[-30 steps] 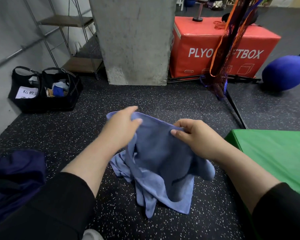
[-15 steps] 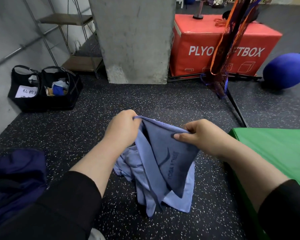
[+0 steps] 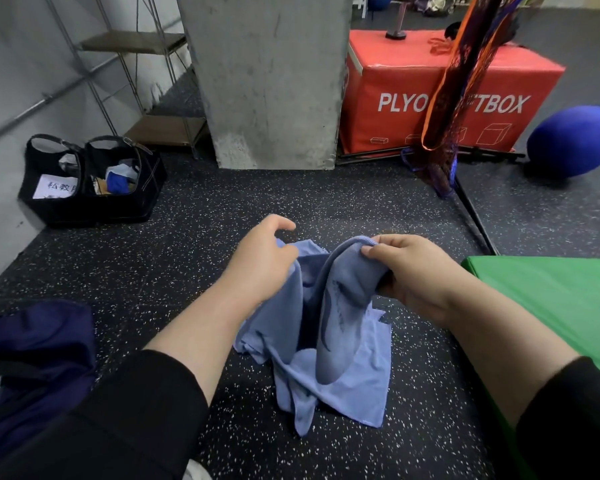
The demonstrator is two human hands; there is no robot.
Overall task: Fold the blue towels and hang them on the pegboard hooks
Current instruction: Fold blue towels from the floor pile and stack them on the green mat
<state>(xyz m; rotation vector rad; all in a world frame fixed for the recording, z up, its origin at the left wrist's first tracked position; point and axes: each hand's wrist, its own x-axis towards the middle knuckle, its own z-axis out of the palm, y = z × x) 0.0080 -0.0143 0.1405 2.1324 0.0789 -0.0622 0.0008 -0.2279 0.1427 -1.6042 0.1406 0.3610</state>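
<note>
A light blue towel with a dark printed logo hangs crumpled between my hands, and its lower part lies on the speckled black floor. My left hand holds the towel's left side under curled fingers; its thumb and forefinger curl above the cloth. My right hand grips a bunched fold of the towel's top edge, thumb on top. No pegboard or hooks are in view.
A green mat lies at the right and dark navy fabric at the left. Behind stand a concrete pillar, a red plyo box, a blue ball, black bags, a wire shelf and a hanging orange net.
My hands have drawn closer together and the towel has gone from spread out to bunched. My right hand has gathered more cloth, and my left thumb and forefinger have lifted off the edge.
</note>
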